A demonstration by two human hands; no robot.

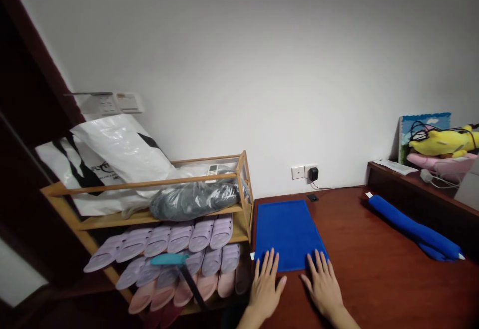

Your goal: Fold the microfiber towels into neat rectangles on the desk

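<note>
A blue cloth [286, 231] lies flat on the reddish-brown wooden table [352, 264], with a small white tag at its left edge. My left hand [266, 285] rests palm down, fingers spread, its fingertips over the cloth's near left corner. At the near right corner, my right hand [322, 283] lies the same way, fingers stretched out and thumb pointing inward. Neither hand grasps anything. Farther right on the table is a second blue cloth [411, 226], rolled or bunched lengthwise, with a white tag at its far end.
Left of the table stands a wooden shoe rack [245, 184] with several lilac slippers [202, 234], pink ones and white bags [123, 154]. A black charger [313, 173] is plugged into the wall. A yellow plush toy [445, 142] lies on the raised ledge at right.
</note>
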